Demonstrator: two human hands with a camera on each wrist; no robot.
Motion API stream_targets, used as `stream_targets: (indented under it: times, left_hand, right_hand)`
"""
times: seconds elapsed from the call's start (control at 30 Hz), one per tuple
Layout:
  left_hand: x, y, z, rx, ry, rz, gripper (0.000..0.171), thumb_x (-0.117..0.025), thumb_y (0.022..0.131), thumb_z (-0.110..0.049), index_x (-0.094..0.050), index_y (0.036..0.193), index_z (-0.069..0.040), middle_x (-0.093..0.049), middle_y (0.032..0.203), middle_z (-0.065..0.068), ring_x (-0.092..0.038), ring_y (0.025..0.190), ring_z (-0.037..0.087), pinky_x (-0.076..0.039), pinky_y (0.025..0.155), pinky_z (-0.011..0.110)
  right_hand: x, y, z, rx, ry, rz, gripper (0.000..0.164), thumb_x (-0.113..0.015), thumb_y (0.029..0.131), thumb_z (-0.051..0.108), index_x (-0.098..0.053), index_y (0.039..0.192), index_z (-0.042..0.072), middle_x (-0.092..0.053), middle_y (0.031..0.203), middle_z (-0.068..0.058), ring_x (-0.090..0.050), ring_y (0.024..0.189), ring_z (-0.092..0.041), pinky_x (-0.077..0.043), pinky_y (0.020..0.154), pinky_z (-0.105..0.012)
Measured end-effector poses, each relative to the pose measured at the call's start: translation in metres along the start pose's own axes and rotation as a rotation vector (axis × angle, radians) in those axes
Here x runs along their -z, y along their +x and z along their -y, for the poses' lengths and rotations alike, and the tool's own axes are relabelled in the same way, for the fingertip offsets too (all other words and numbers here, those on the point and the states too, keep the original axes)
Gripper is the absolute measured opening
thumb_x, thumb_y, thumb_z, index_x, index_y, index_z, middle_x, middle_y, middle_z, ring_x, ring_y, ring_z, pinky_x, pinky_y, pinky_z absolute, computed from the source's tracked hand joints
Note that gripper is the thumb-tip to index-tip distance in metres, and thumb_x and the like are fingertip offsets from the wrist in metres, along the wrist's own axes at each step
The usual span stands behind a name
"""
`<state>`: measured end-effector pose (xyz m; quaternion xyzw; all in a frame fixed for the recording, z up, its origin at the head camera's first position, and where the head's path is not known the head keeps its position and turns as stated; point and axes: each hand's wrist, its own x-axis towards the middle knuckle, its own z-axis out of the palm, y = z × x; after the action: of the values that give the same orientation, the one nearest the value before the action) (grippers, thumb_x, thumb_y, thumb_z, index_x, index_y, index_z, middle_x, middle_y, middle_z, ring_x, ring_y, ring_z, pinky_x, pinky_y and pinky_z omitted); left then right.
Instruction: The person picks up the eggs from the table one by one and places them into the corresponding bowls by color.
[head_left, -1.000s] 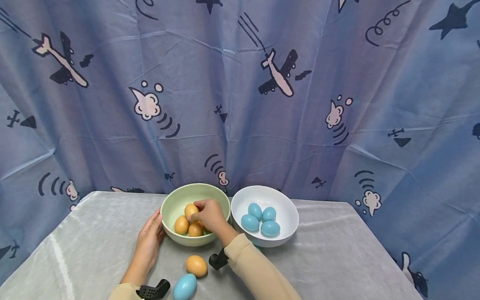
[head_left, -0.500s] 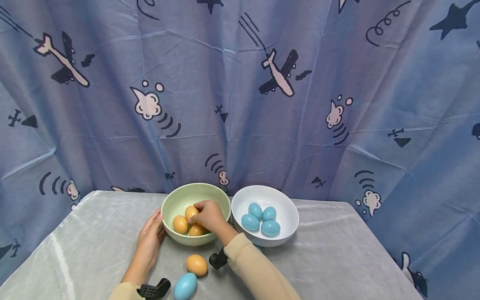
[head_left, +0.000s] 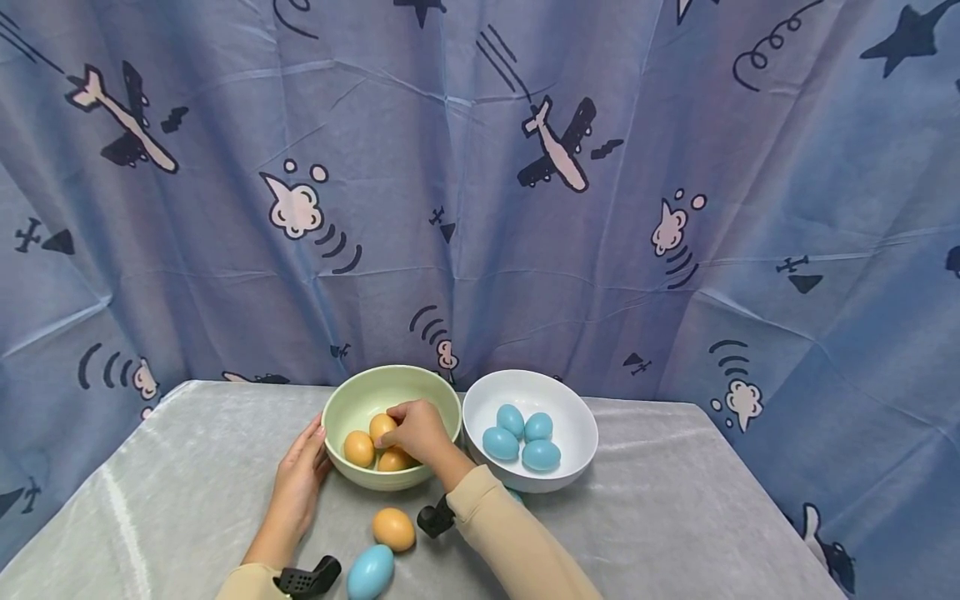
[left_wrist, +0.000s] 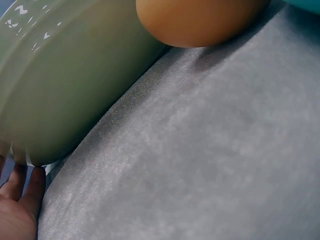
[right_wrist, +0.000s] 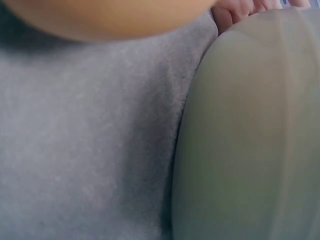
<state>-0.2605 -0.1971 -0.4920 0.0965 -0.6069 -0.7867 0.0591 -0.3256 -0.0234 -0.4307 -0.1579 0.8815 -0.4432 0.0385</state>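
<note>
In the head view my left hand (head_left: 297, 483) rests along the left side of the light green bowl (head_left: 341, 402), its fingers straight against the wall. My right hand (head_left: 420, 433) reaches down inside this bowl, thumb and fingers curled at an orange egg (head_left: 381, 424) and partly covering it. Beside that lie another orange egg (head_left: 358, 449) at the left and one more (head_left: 393, 460) nearer the front. The left wrist view shows the fingertips of the left hand (left_wrist: 20, 205) at the green bowl's (left_wrist: 75, 85) underside.
A white bowl (head_left: 573, 417) holding several blue eggs (head_left: 542, 456) stands right of the green one. On the grey cloth in front lie an orange egg (head_left: 393, 530) and a blue egg (head_left: 370, 572). Something teal (head_left: 516, 497) shows under the white bowl, mostly hidden by the right sleeve.
The left orange egg in the green bowl has shifted slightly to the left. Both hands stay almost where they were.
</note>
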Motion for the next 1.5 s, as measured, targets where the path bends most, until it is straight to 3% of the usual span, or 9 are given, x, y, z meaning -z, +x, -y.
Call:
stream_targets:
  times: [0.27,0.43,0.67,0.9,1.03,1.33,1.5]
  left_hand:
    - [0.0,-0.001,-0.001,0.007,0.001,-0.001,0.068,-0.042,0.105,-0.046,-0.02,0.159,-0.012,-0.021,0.167,0.005,-0.024,0.153,0.024,-0.024,0.126,0.041]
    - [0.0,-0.001,-0.001,0.002,0.0,0.008,0.067,-0.042,0.106,-0.046,-0.02,0.159,-0.012,-0.02,0.167,0.005,-0.023,0.153,0.023,-0.023,0.126,0.04]
    - [0.001,-0.003,-0.002,0.008,0.0,-0.001,0.067,-0.041,0.105,-0.046,-0.02,0.16,-0.013,-0.022,0.166,0.004,-0.024,0.153,0.023,-0.024,0.126,0.039]
    - [0.002,-0.002,-0.001,0.012,0.009,-0.005,0.067,-0.043,0.105,-0.047,-0.021,0.159,-0.015,-0.022,0.166,0.003,-0.024,0.153,0.022,-0.024,0.126,0.04]
    - [0.001,-0.001,-0.001,0.015,0.013,-0.001,0.067,-0.043,0.105,-0.047,-0.022,0.159,-0.015,-0.023,0.166,0.003,-0.026,0.152,0.023,-0.025,0.125,0.04]
    - [-0.001,-0.001,-0.002,0.018,0.019,-0.009,0.068,-0.044,0.104,-0.048,-0.022,0.159,-0.015,-0.023,0.166,0.004,-0.026,0.152,0.023,-0.026,0.125,0.04]
    - [0.0,-0.001,-0.003,0.017,0.018,-0.013,0.068,-0.044,0.104,-0.048,-0.022,0.159,-0.014,-0.023,0.166,0.004,-0.025,0.152,0.023,-0.026,0.125,0.041]
  right_hand:
    - [-0.002,0.001,-0.002,0.007,-0.045,-0.015,0.043,-0.089,0.066,0.002,-0.075,0.107,-0.003,-0.077,0.1,-0.01,-0.066,0.088,-0.012,-0.057,0.08,-0.022]
    - [-0.002,-0.001,-0.002,0.002,0.012,-0.039,0.041,-0.086,0.07,0.0,-0.074,0.109,-0.004,-0.076,0.102,-0.013,-0.069,0.094,-0.017,-0.059,0.081,-0.024]
    - [0.002,-0.009,0.002,0.07,0.293,-0.152,0.029,-0.08,0.079,0.003,-0.075,0.107,-0.004,-0.076,0.103,-0.019,-0.073,0.096,-0.023,-0.06,0.08,-0.023]
    - [0.023,-0.044,0.007,0.046,0.459,-0.063,0.029,-0.084,0.079,0.013,-0.077,0.103,-0.002,-0.077,0.101,-0.014,-0.073,0.09,-0.01,-0.06,0.079,-0.02]
    - [0.034,-0.065,0.003,0.021,0.503,-0.061,0.028,-0.083,0.079,0.013,-0.077,0.103,-0.001,-0.077,0.102,-0.014,-0.073,0.091,-0.008,-0.06,0.08,-0.02]
    - [0.044,-0.101,-0.006,0.018,0.593,0.001,0.036,-0.082,0.079,0.007,-0.073,0.111,-0.006,-0.074,0.107,-0.021,-0.074,0.101,-0.022,-0.06,0.084,-0.022]
    - [0.045,-0.113,-0.009,0.004,0.544,0.019,0.036,-0.085,0.078,0.012,-0.075,0.109,-0.002,-0.075,0.107,-0.018,-0.074,0.1,-0.02,-0.057,0.082,-0.015]
